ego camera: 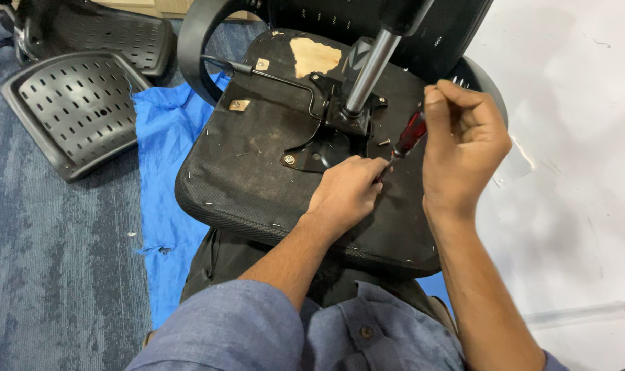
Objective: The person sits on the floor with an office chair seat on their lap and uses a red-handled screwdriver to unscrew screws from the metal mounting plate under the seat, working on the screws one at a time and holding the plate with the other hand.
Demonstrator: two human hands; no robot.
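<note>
One screwdriver (407, 137) with a red handle, tip down on the underside of one upturned chair seat (257, 165), just right of the metal post (369, 72). Right hand (463, 148) has its grip closed around the handle, wrist bent, fingers curled on top. Left hand (347, 192) lies on the seat, grip pinched narrow on the shaft near the tip. Blue sheet (162, 158) under the seat, two black perforated chair panels (75, 110) on the carpet further left.

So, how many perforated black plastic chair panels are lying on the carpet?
2: one panel at left on the carpet, another panel behind it at the top edge. Others may be hidden.
</note>
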